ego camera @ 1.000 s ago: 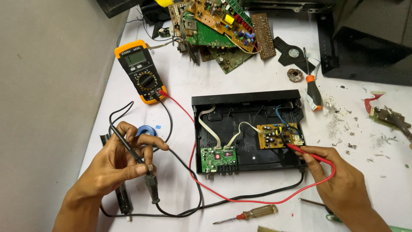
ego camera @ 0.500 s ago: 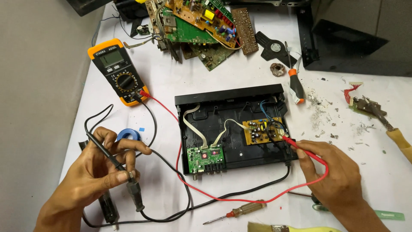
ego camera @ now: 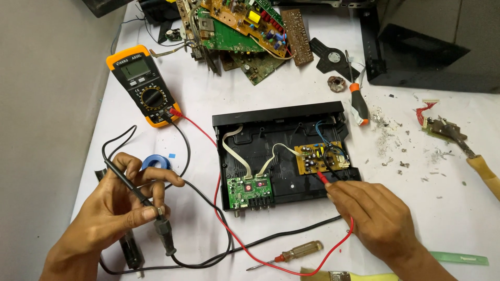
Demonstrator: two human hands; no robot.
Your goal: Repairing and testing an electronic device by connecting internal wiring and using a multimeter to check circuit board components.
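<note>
Red probe (ego camera: 324, 178) was pinched in the right hand (ego camera: 377, 216), tip by the yellow board (ego camera: 319, 157). Left hand (ego camera: 112, 211) gripped the black probe (ego camera: 136, 192). A meter (ego camera: 143, 85), blue tape (ego camera: 155, 163) and a screwdriver (ego camera: 291, 253) lay around.

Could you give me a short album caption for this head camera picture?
Left hand holds a black meter probe above the white table; right hand touches a red probe to the yellow circuit board.

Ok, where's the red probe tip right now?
In the head view, the red probe is held in the right hand, right of centre; its tip sits at the lower edge of the small yellow circuit board inside the open black case.
</note>
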